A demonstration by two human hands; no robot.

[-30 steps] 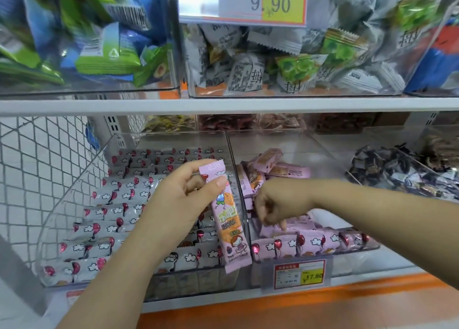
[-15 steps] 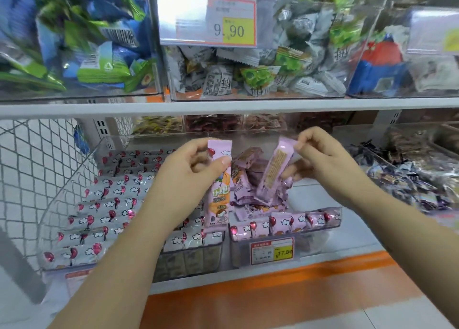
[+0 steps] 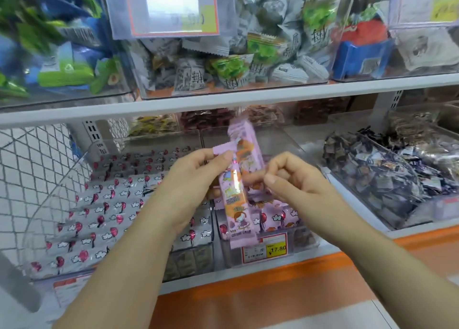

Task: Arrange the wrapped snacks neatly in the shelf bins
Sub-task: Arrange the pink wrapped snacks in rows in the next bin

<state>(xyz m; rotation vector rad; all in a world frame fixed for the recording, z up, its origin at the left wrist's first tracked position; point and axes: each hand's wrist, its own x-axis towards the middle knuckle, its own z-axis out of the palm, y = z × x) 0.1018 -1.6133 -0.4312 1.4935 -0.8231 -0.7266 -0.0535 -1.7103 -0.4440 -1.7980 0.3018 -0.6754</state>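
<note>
- Left hand [image 3: 188, 179] fingers pinch a glossy pink snack bar [image 3: 236, 199] upright.
- Right hand [image 3: 295, 179] fingers close on a second bar [image 3: 246, 149].
- Yellow price tag [image 3: 264, 248] reads 17.80.

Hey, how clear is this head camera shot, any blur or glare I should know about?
Head view: the upper bins' price tag is motion-smeared and washed out by glare, its digits unreadable; the lower price tag reads fine; the left hand, right hand and pink snack bars are only slightly soft; the shelf edge bows from wide-angle distortion.
</note>
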